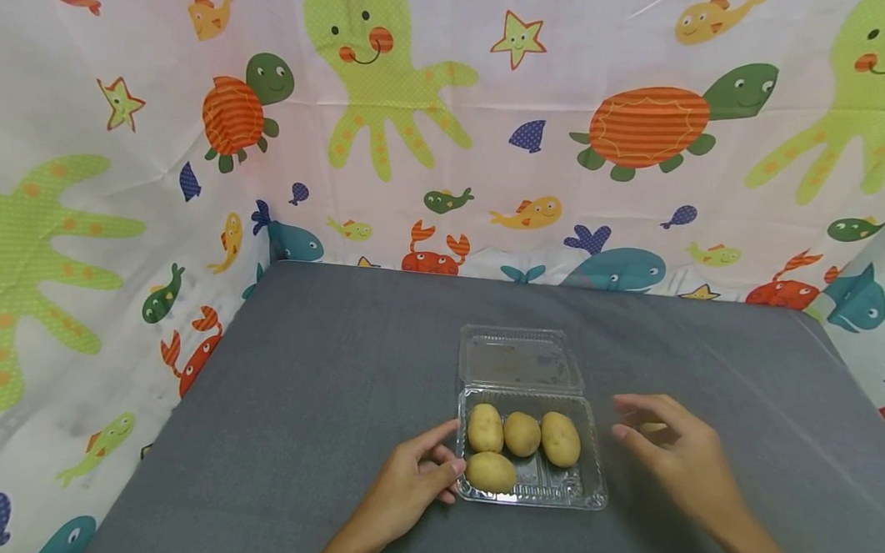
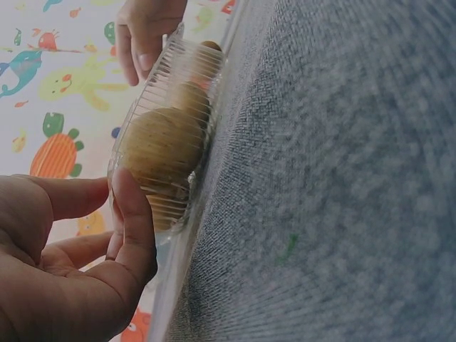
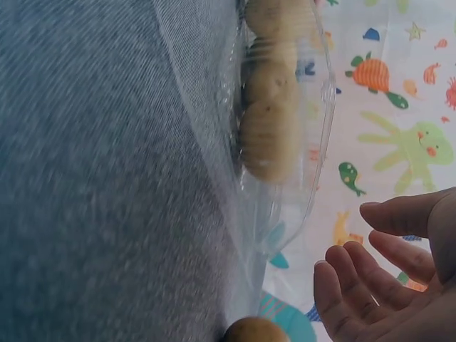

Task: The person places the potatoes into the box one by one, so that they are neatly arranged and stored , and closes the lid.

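Note:
A clear plastic clamshell container sits on the grey cloth with its lid folded back away from me. Several potatoes lie inside: one potato at the front left and a row behind it. My left hand pinches the container's left wall between thumb and fingers, as the left wrist view also shows. To the right of the container, apart from it, hovers my right hand, its fingers loosely bent and holding nothing. Another potato rests on the cloth near the right hand, mostly cut off in the right wrist view.
A grey cloth covers the table around the container. Behind and on both sides hangs a white curtain printed with sea animals, meeting the table at its edges.

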`<state>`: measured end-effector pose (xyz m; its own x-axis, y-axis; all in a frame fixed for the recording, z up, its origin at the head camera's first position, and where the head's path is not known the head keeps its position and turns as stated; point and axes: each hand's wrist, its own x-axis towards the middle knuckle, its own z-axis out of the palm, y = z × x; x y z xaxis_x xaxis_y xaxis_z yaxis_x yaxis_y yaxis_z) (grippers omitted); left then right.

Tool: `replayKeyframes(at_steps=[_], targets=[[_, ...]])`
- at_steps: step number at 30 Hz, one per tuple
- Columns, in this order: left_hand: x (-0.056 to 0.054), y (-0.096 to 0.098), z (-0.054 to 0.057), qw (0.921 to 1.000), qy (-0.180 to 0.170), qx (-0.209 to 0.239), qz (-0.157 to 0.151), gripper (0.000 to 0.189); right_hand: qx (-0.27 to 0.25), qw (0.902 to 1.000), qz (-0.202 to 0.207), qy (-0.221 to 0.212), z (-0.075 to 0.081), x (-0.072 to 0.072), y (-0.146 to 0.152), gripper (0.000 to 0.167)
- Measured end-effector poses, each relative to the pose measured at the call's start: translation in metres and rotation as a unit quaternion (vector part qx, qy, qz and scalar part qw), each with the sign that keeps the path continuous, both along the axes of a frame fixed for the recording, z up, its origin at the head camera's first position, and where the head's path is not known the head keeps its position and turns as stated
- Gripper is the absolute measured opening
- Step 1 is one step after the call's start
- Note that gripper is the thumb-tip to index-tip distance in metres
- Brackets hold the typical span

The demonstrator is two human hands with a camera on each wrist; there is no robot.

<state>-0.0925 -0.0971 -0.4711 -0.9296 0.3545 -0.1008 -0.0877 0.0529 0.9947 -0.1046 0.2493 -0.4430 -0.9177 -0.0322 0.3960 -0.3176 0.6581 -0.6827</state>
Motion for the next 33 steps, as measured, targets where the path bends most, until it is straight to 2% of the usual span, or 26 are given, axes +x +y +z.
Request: replayKeyframes(at_steps=[13, 18, 24, 33], targets=[[0.0, -0.001, -0.001, 1.0, 0.006, -0.002, 0.0, 0.06, 0.002, 0.9976, -0.062, -0.03, -0.003, -0.006, 0.024, 0.041], [0.0, -0.001, -0.001, 1.0, 0.006, -0.003, -0.002, 0.06, -0.008, 0.9974, -0.065, -0.03, -0.007, -0.007, 0.032, 0.043], [0.001, -0.001, -0.001, 1.0, 0.005, 0.0, -0.002, 0.06, 0.013, 0.9963, -0.081, -0.026, -0.007, -0.007, 0.04, 0.044], [0.0, 0.0, -0.001, 0.9999, 0.01, 0.003, -0.003, 0.059, 0.043, 0.9922, -0.1, -0.06, -0.006, -0.006, 0.048, 0.044]])
